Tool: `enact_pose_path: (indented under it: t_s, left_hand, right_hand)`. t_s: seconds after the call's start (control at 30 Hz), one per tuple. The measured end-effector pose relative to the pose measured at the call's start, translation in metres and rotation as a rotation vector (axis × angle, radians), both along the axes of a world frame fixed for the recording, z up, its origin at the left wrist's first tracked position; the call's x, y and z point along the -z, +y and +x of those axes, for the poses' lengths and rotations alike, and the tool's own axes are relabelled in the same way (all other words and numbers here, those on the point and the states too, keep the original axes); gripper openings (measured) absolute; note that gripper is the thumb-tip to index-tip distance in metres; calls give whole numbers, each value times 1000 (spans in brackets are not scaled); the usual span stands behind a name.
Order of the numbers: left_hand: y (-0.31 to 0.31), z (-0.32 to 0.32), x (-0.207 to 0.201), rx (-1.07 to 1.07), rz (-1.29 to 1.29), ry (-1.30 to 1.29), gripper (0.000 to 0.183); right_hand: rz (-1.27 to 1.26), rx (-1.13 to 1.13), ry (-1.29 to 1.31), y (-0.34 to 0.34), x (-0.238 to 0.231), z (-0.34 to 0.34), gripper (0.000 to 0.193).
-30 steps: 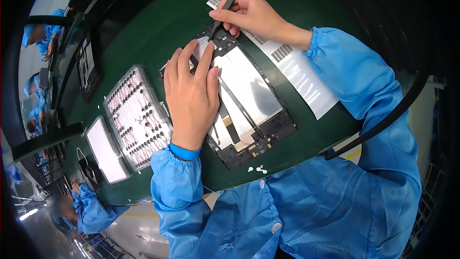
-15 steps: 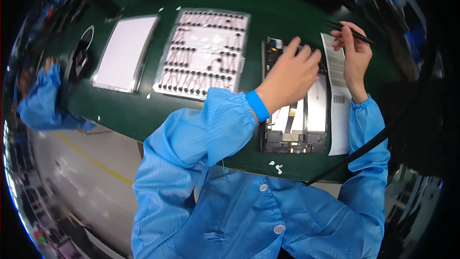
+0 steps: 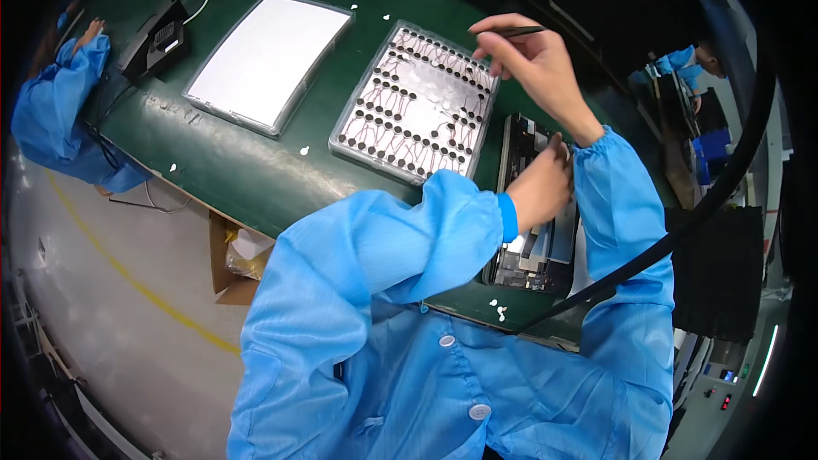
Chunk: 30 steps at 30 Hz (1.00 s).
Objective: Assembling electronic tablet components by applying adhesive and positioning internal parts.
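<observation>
An opened tablet (image 3: 513, 273) lies on the green table in front of me, its dark frame, silvery inside and flat cable showing. My left hand (image 3: 543, 187), with a blue band at the wrist, rests across it. Its fingers are bent down at the tablet's right side, and their tips are partly hidden. My right hand (image 3: 532, 60) is raised above the tablet's far end and pinches dark tweezers (image 3: 521, 31). The tweezers are near the right edge of a clear tray (image 3: 336, 143) holding many small round black parts with thin reddish wires (image 3: 388, 98).
Left of the tray lies a white-topped flat pack (image 3: 268, 60). Farther left are a black device with a white cable (image 3: 158, 38) and a co-worker's blue sleeve (image 3: 60, 111). Small white bits (image 3: 498, 310) dot the table. A thick black cable (image 3: 648, 268) crosses at right.
My view has turned to the right. My right hand has moved left, bringing the tweezers close to the tray. My left hand stays over the tablet, its fingers now more bent.
</observation>
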<state>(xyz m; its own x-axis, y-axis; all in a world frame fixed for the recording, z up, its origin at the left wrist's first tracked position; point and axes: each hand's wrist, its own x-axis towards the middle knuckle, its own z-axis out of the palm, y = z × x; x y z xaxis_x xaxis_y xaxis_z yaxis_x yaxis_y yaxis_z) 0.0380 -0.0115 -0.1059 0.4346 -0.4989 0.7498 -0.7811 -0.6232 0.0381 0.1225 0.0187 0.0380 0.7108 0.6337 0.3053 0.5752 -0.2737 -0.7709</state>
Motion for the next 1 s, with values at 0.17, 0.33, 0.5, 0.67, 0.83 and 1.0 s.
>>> enact_pose_path:
  t_s: [0.17,0.33,0.5,0.67,0.83,1.0]
  left_hand:
    - [163,-31,-112,78,102,397,17]
    - [297,34,-93,-338,-547,458,15]
    - [290,38,-86,-350,-523,454,12]
    - [288,28,-84,-328,-339,526,9]
    - [275,32,-76,-362,-151,563,12]
    - [282,26,-82,-433,-223,567,11]
  right_hand:
    - [-14,18,83,12,30,15,19]
    - [-215,-187,-581,39,57,25,29]
    - [-221,-201,-536,51,61,31,24]
    - [17,-23,-364,38,56,7,20]
    - [-49,48,-407,21,63,7,23]
    - [-36,-38,-365,8,46,-89,22]
